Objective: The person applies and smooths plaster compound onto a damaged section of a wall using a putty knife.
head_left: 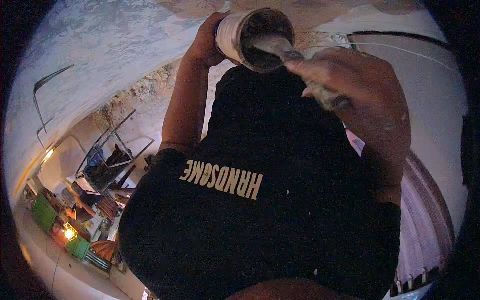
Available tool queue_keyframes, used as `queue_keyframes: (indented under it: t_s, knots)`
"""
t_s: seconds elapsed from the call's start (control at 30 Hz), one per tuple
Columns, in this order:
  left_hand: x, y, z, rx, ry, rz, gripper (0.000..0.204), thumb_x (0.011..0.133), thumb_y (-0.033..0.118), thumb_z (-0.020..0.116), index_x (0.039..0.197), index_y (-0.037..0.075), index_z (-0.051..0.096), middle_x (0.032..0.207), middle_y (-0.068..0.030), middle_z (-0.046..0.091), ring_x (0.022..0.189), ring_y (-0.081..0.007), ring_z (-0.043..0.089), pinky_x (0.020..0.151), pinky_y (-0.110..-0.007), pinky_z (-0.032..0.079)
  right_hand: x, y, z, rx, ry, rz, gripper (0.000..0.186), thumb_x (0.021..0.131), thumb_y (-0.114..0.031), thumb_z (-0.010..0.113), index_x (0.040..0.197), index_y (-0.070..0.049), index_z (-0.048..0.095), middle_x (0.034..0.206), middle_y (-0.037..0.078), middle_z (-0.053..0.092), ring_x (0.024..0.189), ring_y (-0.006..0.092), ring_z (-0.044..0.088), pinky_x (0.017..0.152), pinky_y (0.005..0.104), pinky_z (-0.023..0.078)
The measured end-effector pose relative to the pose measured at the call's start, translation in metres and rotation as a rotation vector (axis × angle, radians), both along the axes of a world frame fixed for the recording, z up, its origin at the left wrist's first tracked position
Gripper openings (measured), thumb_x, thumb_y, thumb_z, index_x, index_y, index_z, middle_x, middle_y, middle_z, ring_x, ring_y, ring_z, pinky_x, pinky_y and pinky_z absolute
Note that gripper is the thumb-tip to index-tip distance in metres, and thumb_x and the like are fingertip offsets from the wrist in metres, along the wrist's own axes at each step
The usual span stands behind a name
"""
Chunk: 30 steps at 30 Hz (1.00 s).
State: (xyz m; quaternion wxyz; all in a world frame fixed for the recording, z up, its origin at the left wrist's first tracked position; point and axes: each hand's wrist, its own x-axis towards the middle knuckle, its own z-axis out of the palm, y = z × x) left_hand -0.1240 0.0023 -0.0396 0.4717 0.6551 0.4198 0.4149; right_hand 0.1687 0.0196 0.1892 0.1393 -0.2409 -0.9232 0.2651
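Tub (230, 37): we hold it high in front of our chest, pale-walled, its open mouth facing our view
Left hand (209, 42): our fingers clamp on the tub's side, their tips mostly hidden behind it
Tool (270, 45): its pale, flat end reaches inside the mouth; whether it touches the inner wall, we cannot tell
Right hand (345, 75): our fingers close on the tool's handle
Shirt (300, 155): black, with pale lettering
Lower left: we see a lit lamp (69, 233)

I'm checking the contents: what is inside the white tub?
A pale tool reaches into the white tub, whose inner wall looks mottled grey. The tool hides part of the inside; the bottom is too dark to tell.
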Motion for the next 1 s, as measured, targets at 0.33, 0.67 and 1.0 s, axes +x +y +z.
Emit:
queue_keyframes:
  t_s: [0.33, 0.67, 1.0]
  knots:
    - [-0.023, 0.021, 0.03, -0.649, -0.11, 0.015, 0.111, 0.031, 0.022, 0.094, 0.129, 0.009, 0.045, 0.122, -0.0077, 0.058, 0.111, -0.0216, 0.056, 0.096, -0.037, 0.047, -0.027, -0.008, 0.004, 0.203, -0.485, 0.223, 0.024, 0.078, -0.014, 0.063, 0.103, -0.014, 0.064, 0.094, 0.005, 0.062, 0.085, 0.0182, 0.065, 0.07, 0.033, 0.054]
    - [-0.009, 0.021, 0.038, -0.811, -0.352, 0.053, 0.045, 0.083, 0.026, 0.065, 0.122, 0.007, 0.052, 0.107, -0.0116, 0.064, 0.095, -0.0232, 0.064, 0.079, -0.041, 0.055, -0.026, 0.004, -0.035, 0.023, -0.145, 0.273, 0.027, 0.075, -0.011, 0.067, 0.101, -0.01, 0.064, 0.09, 0.006, 0.062, 0.083, 0.0205, 0.065, 0.07, 0.0344, 0.054]
    - [-0.014, 0.012, 0.015, -0.572, -0.514, 0.005, 0.054, 0.073, 0.018, 0.076, 0.12, 0.002, 0.055, 0.114, -0.0123, 0.063, 0.099, -0.0241, 0.063, 0.087, -0.038, 0.052, 0.012, 0.014, -0.038, -0.48, 0.195, -0.229, 0.028, 0.076, -0.023, 0.073, 0.102, -0.015, 0.068, 0.097, 0.008, 0.069, 0.087, 0.0231, 0.067, 0.08, 0.0338, 0.053]
